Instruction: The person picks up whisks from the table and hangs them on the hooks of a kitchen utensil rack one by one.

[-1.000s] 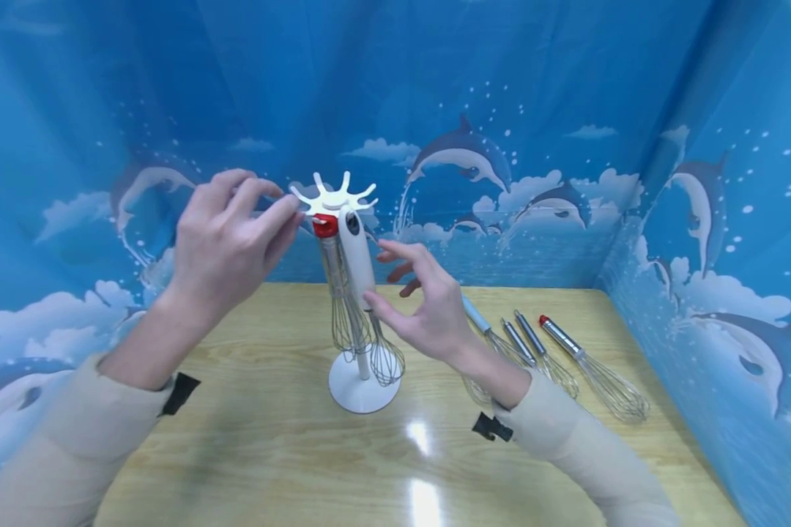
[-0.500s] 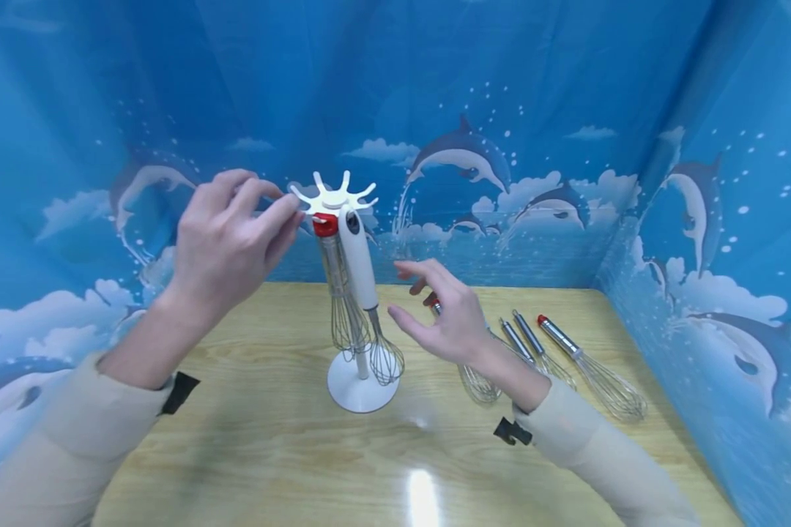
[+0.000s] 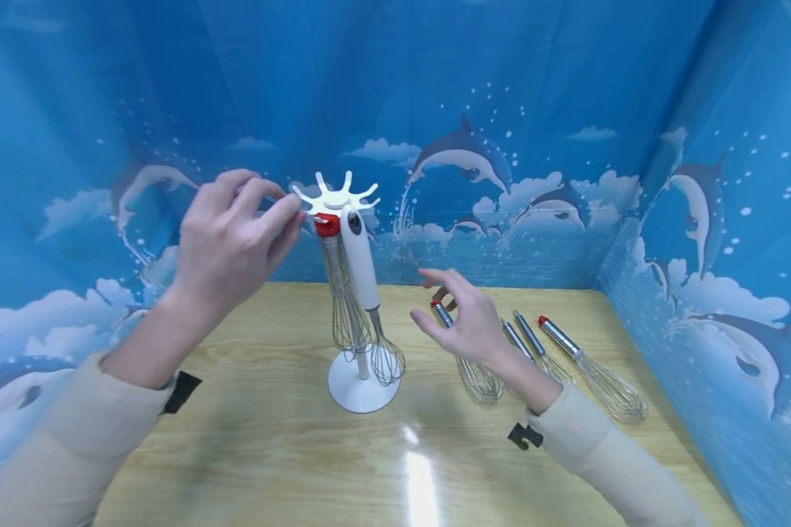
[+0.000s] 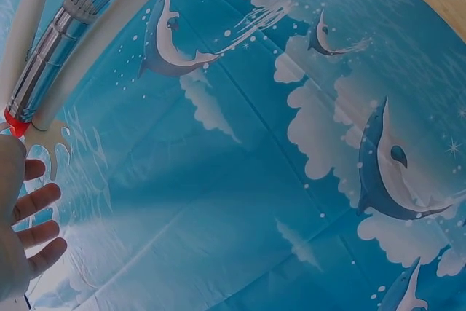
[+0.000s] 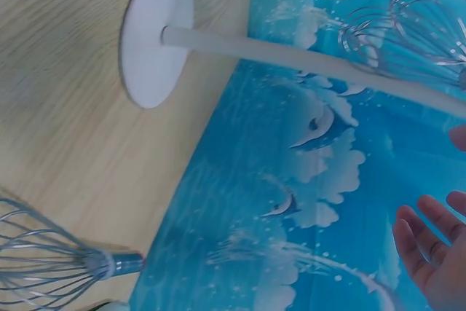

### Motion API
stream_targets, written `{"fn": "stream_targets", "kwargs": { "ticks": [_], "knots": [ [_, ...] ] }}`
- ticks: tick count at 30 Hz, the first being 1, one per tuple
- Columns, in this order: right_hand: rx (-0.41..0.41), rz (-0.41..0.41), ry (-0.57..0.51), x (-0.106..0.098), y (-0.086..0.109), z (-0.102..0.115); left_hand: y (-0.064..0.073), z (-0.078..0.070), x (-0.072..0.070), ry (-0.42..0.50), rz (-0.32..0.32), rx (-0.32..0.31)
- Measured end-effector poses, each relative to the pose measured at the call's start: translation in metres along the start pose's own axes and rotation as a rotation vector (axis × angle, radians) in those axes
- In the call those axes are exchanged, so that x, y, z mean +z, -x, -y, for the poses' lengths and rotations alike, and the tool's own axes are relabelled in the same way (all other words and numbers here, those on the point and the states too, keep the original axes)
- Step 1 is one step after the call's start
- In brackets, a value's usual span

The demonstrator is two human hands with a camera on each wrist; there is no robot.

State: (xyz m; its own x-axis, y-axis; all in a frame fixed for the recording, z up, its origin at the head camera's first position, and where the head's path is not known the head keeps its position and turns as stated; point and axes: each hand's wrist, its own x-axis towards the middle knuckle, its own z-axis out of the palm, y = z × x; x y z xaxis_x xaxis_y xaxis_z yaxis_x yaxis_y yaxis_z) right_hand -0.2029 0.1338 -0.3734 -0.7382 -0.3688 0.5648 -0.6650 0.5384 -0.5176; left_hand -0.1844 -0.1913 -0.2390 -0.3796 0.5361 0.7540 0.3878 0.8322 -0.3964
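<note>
"Right hand [image 3: 468, 322] has moved right, away from the white whisk [image 3: 365, 278] hanging on the rack [image 3: 336, 199]."
"Its fingers [image 3: 451, 282]?"
"Spread, partly hiding another whisk [image 3: 480, 379]."
"Left hand [image 3: 220, 238]?"
"At the rack's left; can't tell if pinching."

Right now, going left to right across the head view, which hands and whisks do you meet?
Left hand, hanging red-topped whisk, hanging white-handled whisk, right hand, two plain metal-handled whisks, far-right red-tipped whisk. Left out: the red-ended whisk that the right hand overlaps.
</note>
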Motion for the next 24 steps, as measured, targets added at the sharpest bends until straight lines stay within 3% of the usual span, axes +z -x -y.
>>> {"fn": "stream_targets", "kwargs": {
  "ticks": [16, 24],
  "knots": [
    [0.142, 0.103, 0.095, 0.008, 0.007, -0.034, 0.000, 0.000, 0.001, 0.009, 0.004, -0.005],
    [0.216, 0.185, 0.084, 0.011, 0.007, -0.050, 0.000, -0.001, 0.001, 0.005, 0.003, -0.005]
  ]
}}
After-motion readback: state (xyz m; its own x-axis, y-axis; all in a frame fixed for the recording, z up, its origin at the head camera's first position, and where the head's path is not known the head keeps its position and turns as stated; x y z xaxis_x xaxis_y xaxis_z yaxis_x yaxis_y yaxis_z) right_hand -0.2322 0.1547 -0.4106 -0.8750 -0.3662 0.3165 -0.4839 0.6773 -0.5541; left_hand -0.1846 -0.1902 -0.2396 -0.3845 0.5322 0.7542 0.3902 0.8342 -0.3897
